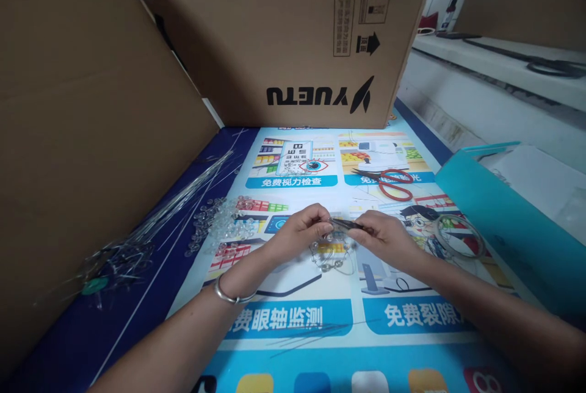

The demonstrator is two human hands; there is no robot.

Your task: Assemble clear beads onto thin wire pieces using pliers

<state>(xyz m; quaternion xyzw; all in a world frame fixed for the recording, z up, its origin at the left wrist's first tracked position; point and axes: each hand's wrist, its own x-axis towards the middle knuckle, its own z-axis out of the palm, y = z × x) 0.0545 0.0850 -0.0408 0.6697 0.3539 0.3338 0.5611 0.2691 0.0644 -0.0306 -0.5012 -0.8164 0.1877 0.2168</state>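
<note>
My right hand (383,235) is closed round a pair of dark pliers (350,224), their jaws pointing left. The tips of the pliers meet the fingers of my left hand (307,226), which pinch the beaded wire. Below both hands hangs or lies this beaded wire (330,266), a loose loop with several clear beads; whether it rests on the table I cannot tell. A silver bangle (233,296) circles my left wrist. To the left of my left hand a pile of clear beads (220,225) is spread over the printed sheet.
Red-handled scissors (389,183) lie beyond my right hand. A wire coil (459,236) rests near a teal box (508,204) at right. Long wires (183,191) stretch along the left side. Loose wire pieces (311,337) lie in front. Cardboard (293,33) stands behind and at left.
</note>
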